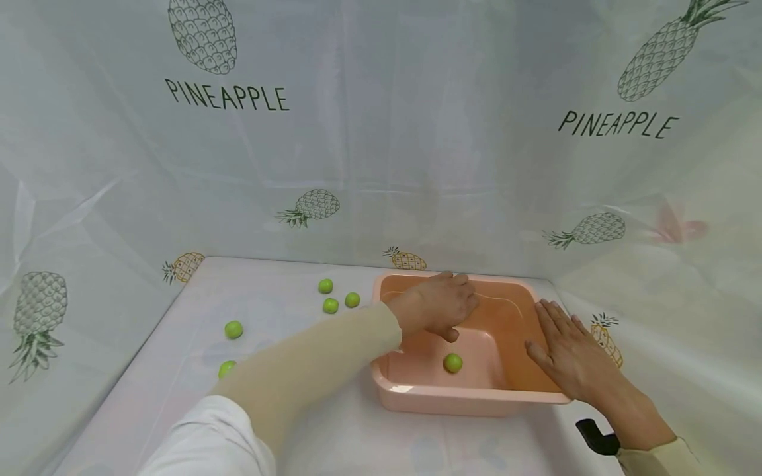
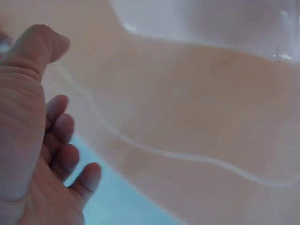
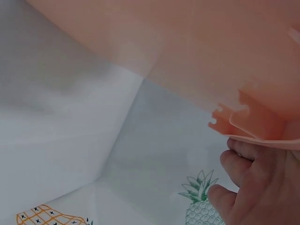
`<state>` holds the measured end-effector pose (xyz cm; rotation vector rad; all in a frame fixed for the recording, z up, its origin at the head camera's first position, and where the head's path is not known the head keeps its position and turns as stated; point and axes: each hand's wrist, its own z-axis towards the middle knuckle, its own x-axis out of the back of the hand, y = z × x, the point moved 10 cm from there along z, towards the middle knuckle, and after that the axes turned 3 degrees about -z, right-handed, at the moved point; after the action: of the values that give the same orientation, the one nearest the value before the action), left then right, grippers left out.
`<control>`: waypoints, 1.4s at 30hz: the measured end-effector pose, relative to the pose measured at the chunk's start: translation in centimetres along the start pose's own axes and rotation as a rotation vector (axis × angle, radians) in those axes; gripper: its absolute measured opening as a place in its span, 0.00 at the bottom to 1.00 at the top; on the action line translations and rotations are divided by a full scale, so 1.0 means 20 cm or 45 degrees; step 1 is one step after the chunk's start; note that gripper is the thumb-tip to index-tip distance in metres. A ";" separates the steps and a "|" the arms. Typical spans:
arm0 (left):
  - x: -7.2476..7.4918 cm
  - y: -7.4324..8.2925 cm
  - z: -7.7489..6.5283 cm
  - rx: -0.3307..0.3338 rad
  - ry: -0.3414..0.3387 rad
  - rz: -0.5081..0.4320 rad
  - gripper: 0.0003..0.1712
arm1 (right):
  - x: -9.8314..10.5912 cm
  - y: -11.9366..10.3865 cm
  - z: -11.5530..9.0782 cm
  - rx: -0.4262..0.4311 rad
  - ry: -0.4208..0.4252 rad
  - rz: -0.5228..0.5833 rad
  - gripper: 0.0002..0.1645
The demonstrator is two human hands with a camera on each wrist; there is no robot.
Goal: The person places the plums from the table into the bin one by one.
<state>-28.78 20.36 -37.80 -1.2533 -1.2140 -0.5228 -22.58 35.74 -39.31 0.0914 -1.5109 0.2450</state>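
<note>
So the big piece here is a rectangular, pale pink plastic tub [image 1: 446, 402] with a rolled rim, sitting on the white covered table [image 1: 333, 436]. On its floor, toward the near side, there's one small, round, bright green ball [image 1: 453, 363], could be a fruit, can't really tell. Five more like it are out on the table to the left: a loose trio [image 1: 330, 305] near the tub, then a separate one [image 1: 233, 329] and another [image 1: 227, 368] partly hidden by the cream left sleeve [image 1: 321, 350].

Hands are well apart. The left hand [image 1: 443, 304] hangs over the tub near the far rim, fingers loosely bent, thumb away from them, and I can't see anything in it. The right hand [image 1: 570, 357] lies along the right rim with fingers pretty straight, touching rather than clamping.

My guess on feel: the tub is light, a bit flexy in the walls and slick, so it'd skid if nudged. Grab it by the rim, both short sides. The green balls look firm, smooth and rolly, so pinch them around the middle with thumb and fingertips, don't poke from one side.
</note>
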 end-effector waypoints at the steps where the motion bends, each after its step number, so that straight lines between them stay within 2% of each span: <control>1: 0.01 -0.02 -0.02 0.022 -0.007 -0.029 0.35 | 0.00 0.00 0.00 0.002 0.002 0.010 0.48; 6: 0.06 -0.14 -0.15 0.127 -0.049 -0.198 0.29 | 0.00 0.00 0.00 0.023 0.018 0.078 0.48; 10: 0.04 -0.22 -0.31 0.206 -0.106 -0.340 0.35 | 0.01 0.00 -0.01 0.028 0.022 0.111 0.48; 15: -0.06 -0.28 -0.53 0.315 -0.222 -0.533 0.49 | 0.01 0.00 0.00 0.025 0.018 0.115 0.49; 18: -0.14 -0.31 -0.64 0.370 -0.247 -0.629 0.53 | 0.00 -0.01 0.00 0.024 0.010 0.119 0.49; 20: -0.17 -0.33 -0.69 0.392 -0.232 -0.668 0.53 | 0.00 -0.01 0.00 0.026 0.005 0.127 0.49; 25: -0.21 -0.37 -0.79 0.420 -0.183 -0.752 0.53 | -0.01 -0.03 0.01 0.030 0.001 0.133 0.49; 27: -0.21 -0.39 -0.83 0.441 -0.122 -0.783 0.50 | -0.01 -0.04 0.01 0.031 0.002 0.131 0.49; 30: -0.18 -0.47 -0.89 0.508 0.074 -0.775 0.41 | -0.01 -0.04 0.02 0.034 0.002 0.134 0.49; 32: -0.16 -0.54 -0.95 0.584 0.229 -0.754 0.32 | -0.02 -0.05 0.02 0.040 0.002 0.133 0.49; 34: -0.17 -0.61 -1.02 0.670 0.328 -0.731 0.25 | -0.02 -0.05 0.02 0.046 0.002 0.134 0.49; 37: -0.23 -0.66 -1.13 0.756 0.363 -0.737 0.18 | -0.02 -0.06 0.02 0.049 0.002 0.129 0.49; 42: -0.38 -0.65 -1.31 0.831 0.327 -0.774 0.14 | -0.02 -0.06 0.02 0.045 0.006 0.124 0.50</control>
<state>-31.89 -9.54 -35.18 -0.2445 -1.3840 -0.6287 -22.65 34.52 -39.56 0.0452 -1.5081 0.3500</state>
